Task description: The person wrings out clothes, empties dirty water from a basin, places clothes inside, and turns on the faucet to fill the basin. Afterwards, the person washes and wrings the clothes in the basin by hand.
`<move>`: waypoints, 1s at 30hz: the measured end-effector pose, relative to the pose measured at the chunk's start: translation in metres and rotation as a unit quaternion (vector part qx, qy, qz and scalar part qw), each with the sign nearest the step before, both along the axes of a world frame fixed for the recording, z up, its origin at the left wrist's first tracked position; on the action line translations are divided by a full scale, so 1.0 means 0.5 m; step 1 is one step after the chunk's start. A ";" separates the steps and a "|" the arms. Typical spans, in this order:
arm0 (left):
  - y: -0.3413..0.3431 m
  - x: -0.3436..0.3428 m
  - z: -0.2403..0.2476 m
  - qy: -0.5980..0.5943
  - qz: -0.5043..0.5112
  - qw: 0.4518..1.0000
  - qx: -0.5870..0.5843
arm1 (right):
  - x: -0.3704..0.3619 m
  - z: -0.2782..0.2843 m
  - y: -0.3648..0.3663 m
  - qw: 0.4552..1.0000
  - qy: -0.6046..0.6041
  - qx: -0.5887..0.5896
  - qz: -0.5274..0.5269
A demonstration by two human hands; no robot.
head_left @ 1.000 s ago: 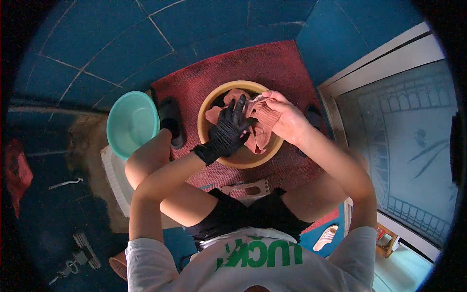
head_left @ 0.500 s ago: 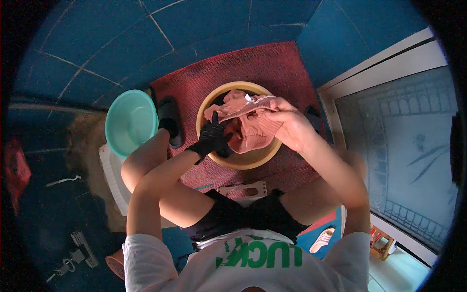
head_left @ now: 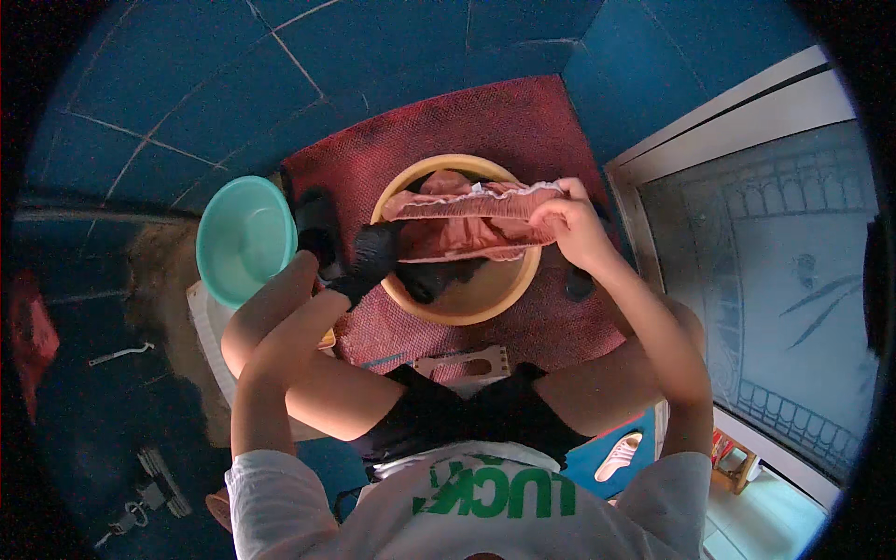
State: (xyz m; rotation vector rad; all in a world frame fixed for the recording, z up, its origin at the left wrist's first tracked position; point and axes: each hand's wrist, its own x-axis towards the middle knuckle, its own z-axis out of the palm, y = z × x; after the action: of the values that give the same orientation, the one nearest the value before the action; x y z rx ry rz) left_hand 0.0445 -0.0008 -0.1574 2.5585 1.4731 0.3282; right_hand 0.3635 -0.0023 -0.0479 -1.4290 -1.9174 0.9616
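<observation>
A pink garment with a gathered elastic waistband [head_left: 471, 207] is stretched sideways over a yellow basin [head_left: 464, 318]. My left hand [head_left: 373, 254], in a black glove, is closed on the waistband's left end. At the right end, my bare right hand [head_left: 577, 227] grips the band with its fingers curled round it. The waist opening gapes between my hands, and the rest of the cloth hangs inside the basin. Dark cloth [head_left: 434, 277] lies in the basin below the garment, partly hidden by it.
The basin stands on a red mat [head_left: 504, 119]. To the left is a turquoise basin [head_left: 246, 238], beside a dark slipper [head_left: 320, 229]. Another dark slipper [head_left: 579, 283] is at the right. Blue tiled walls [head_left: 401, 61] and a frosted door [head_left: 775, 280] border the space.
My hands have moved apart, my left hand going left. The bunched pink garment is now pulled out wide, its waistband straightened between both hands.
</observation>
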 end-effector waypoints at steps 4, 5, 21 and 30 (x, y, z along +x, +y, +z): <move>0.023 -0.001 0.092 -0.046 -0.019 0.994 0.094 | 0.021 -0.057 -0.022 0.991 -0.113 0.064 0.031; 0.027 0.011 0.127 0.022 0.005 0.997 0.080 | 0.023 -0.063 -0.027 0.984 -0.155 0.076 0.050; 0.000 0.027 0.146 -0.009 -0.001 1.000 0.016 | 0.011 -0.147 -0.019 0.927 -0.375 0.002 -0.006; 0.008 -0.040 0.012 0.175 0.040 0.983 -0.027 | -0.078 -0.207 -0.036 0.886 -0.463 0.015 -0.005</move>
State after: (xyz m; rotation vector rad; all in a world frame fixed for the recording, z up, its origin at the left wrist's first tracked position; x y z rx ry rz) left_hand 0.0246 0.0031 -0.1516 2.6165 1.6726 -0.1606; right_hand 0.3247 -0.0202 -0.1516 -2.1006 -2.5239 0.1947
